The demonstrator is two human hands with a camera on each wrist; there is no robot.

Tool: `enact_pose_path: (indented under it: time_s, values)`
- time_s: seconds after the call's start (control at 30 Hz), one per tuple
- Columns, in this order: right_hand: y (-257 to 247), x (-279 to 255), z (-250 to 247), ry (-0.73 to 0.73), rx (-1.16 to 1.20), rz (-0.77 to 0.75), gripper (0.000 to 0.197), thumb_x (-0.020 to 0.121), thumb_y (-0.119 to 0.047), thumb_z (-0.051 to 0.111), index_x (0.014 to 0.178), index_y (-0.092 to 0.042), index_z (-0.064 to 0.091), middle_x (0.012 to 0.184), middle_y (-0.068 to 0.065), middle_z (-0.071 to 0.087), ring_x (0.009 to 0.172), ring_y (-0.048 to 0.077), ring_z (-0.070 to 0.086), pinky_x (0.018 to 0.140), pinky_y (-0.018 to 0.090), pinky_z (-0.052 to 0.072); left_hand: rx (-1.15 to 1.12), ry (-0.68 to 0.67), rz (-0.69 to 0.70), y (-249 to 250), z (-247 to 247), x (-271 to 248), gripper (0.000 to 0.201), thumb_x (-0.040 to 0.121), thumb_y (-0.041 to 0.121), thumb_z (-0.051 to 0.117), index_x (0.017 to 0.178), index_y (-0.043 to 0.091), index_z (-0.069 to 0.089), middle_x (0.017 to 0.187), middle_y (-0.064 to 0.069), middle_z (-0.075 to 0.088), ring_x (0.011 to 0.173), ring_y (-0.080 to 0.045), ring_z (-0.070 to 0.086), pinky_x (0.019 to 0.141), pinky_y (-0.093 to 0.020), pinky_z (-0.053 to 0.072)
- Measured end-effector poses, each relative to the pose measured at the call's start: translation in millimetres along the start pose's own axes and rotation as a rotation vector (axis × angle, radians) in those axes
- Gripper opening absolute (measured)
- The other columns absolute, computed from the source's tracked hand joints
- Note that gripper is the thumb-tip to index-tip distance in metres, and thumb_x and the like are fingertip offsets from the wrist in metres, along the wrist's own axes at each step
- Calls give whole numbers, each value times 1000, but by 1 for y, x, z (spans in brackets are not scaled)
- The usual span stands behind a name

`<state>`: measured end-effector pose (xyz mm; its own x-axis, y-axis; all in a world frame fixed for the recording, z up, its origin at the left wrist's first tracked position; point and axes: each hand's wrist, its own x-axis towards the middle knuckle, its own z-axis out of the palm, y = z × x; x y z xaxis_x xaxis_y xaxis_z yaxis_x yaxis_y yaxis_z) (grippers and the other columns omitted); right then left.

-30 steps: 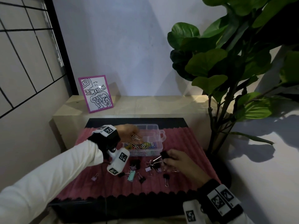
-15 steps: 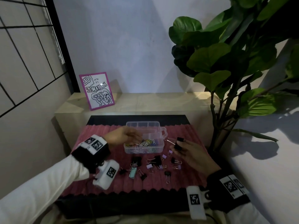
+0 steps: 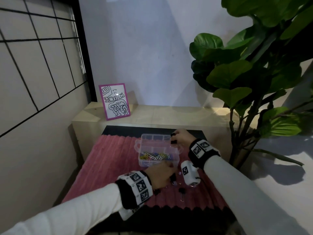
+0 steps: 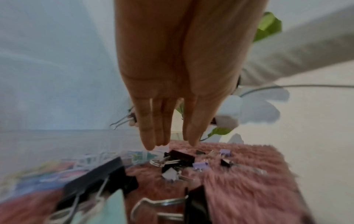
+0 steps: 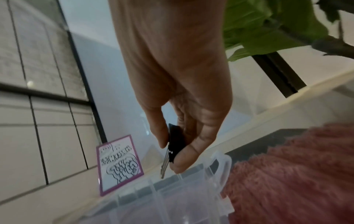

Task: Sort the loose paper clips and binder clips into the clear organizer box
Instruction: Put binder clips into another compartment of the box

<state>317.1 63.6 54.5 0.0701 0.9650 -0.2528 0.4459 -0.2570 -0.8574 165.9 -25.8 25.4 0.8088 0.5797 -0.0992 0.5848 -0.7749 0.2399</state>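
1. The clear organizer box (image 3: 158, 150) is a transparent plastic case with dividers and a handle tab on each short side. It stands on the pink ribbed mat (image 3: 108, 160) on the tabletop, and its near compartment holds a heap of coloured paper clips (image 3: 156, 156).
2. Loose binder clips (image 4: 181, 157), black, lilac and mint, lie on the mat just near of the box.
3. The right hand (image 3: 182, 137) is over the far right corner of the box and pinches a black binder clip (image 5: 176, 142) between thumb and fingers.
4. The left hand (image 3: 160, 174) is low over the loose clips, fingers straight and pointing down, gripping nothing.
5. The right wrist view shows the silver wire arms of the held clip pointing down toward the box; in the head view the clip is only a dark spot.
6. The left wrist view shows the fingertips (image 4: 150, 145) just above the clips; the head view hides this behind the hand.
7. Half a second ago the right hand was to the right of the box and the left hand was at the box's left edge; now the right is above the box and the left is at the pile.
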Motion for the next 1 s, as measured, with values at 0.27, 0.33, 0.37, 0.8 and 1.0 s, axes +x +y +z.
enact_pose_path:
  time_s: [0.27, 0.33, 0.37, 0.8, 1.0]
  values:
    - [-8, 8, 13, 30, -415, -93, 15, 83, -8, 60, 97, -3, 63, 96, 15, 61, 82, 21, 56, 64, 30, 48, 147, -26, -70, 8, 9, 10, 36, 91, 14, 44, 125, 2, 46, 123, -25, 49, 113, -39, 48, 86, -47, 46]
    - [-6, 2, 9, 56, -413, -124, 21, 84, -8, 58, 105, -4, 56, 104, 15, 58, 78, 21, 55, 63, 33, 49, 95, 13, -75, 5, 11, 10, 34, 90, 13, 45, 122, 2, 48, 119, -24, 51, 111, -37, 50, 85, -45, 46]
    - [-4, -4, 6, 56, -396, -139, 25, 84, -8, 56, 109, -4, 53, 103, 12, 54, 73, 21, 54, 58, 32, 48, 73, 29, -76, 3, 11, 11, 31, 89, 12, 46, 118, 2, 50, 116, -23, 52, 109, -37, 51, 84, -45, 47]
    - [42, -111, -5, 2, -512, -541, 14, 85, -7, 56, 95, -11, 66, 92, 5, 71, 79, 9, 63, 72, 14, 45, -772, 391, -269, -75, -66, -30, 23, 82, -3, 59, 93, 17, 60, 91, -4, 68, 63, 2, 66, 61, -16, 56]
    - [43, -122, 65, -206, -819, -681, 29, 88, -29, 55, 113, -15, 53, 114, 5, 54, 106, 20, 51, 82, 36, 45, -899, 376, -346, -106, -92, -42, 19, 81, -11, 56, 88, 6, 58, 82, -10, 62, 57, -2, 67, 54, -11, 54]
